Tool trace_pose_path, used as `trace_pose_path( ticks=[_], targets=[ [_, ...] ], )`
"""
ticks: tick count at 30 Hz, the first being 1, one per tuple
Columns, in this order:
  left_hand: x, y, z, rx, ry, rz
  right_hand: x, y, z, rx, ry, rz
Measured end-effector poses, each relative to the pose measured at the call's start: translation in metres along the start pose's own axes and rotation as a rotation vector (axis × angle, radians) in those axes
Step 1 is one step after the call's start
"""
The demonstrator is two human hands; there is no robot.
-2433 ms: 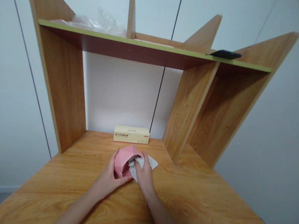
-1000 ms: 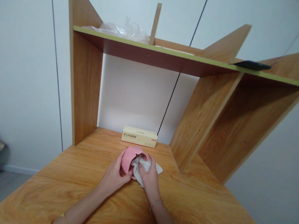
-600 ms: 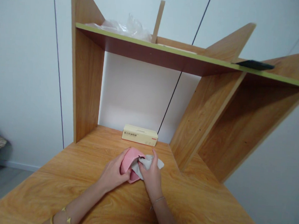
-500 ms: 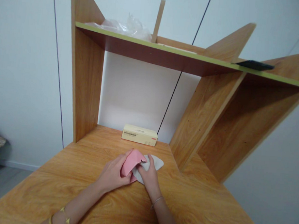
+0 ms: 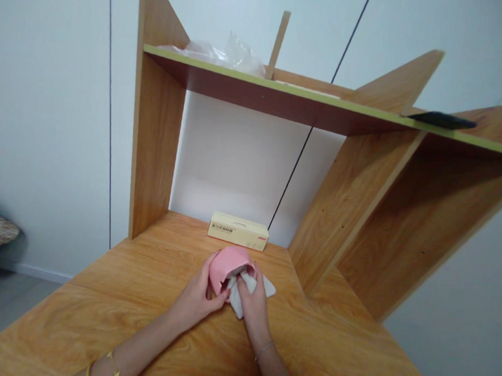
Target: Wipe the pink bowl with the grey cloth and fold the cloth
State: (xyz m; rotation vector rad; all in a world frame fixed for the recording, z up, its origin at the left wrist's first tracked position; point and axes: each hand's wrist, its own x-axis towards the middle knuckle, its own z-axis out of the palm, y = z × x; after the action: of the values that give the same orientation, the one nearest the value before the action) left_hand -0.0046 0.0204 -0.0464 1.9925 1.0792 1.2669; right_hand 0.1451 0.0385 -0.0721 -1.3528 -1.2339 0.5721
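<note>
My left hand [image 5: 199, 294] grips a pink hollow container [image 5: 229, 263] by its left side, fingers behind it and thumb at the lower rim. The container is tipped on its side, its opening facing me and to the right. A small notch shows in its rim; its exact kind I cannot tell. My right hand [image 5: 254, 304] is closed on a pale grey cloth [image 5: 235, 299], pressing it at the container's opening. Part of the cloth hangs below the rim, and another corner sticks out to the right of the hand. The right fingertips are partly hidden by cloth.
A cream-coloured box [image 5: 238, 230] with printed lettering stands behind the hands on the wooden desk [image 5: 141, 283]. Overhead, a shelf [image 5: 249, 87] carries a clear plastic bag [image 5: 230, 55] and a dark flat object [image 5: 442, 119]. An upright wooden panel [image 5: 353, 206] rises at the right.
The pink container has been turned so its opening faces me more. My right hand has moved with the cloth into that opening. The view has shifted slightly.
</note>
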Motion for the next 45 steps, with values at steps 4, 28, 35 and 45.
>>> trace_pose_path(
  ticks=[4,28,35,45],
  targets=[
    [0.002,0.004,-0.004,0.073,0.044,-0.061,-0.001,-0.013,-0.005,-0.207,0.074,-0.024],
    [-0.001,0.007,0.001,-0.021,-0.022,-0.029,0.0,-0.007,-0.007,-0.07,0.088,-0.054],
    [0.0,0.019,-0.007,0.216,0.006,-0.156,-0.005,-0.016,-0.005,-0.173,0.038,-0.091],
    [0.002,0.033,-0.018,0.4,-0.129,-0.223,-0.01,-0.035,-0.025,-0.604,0.163,-0.234]
  ],
)
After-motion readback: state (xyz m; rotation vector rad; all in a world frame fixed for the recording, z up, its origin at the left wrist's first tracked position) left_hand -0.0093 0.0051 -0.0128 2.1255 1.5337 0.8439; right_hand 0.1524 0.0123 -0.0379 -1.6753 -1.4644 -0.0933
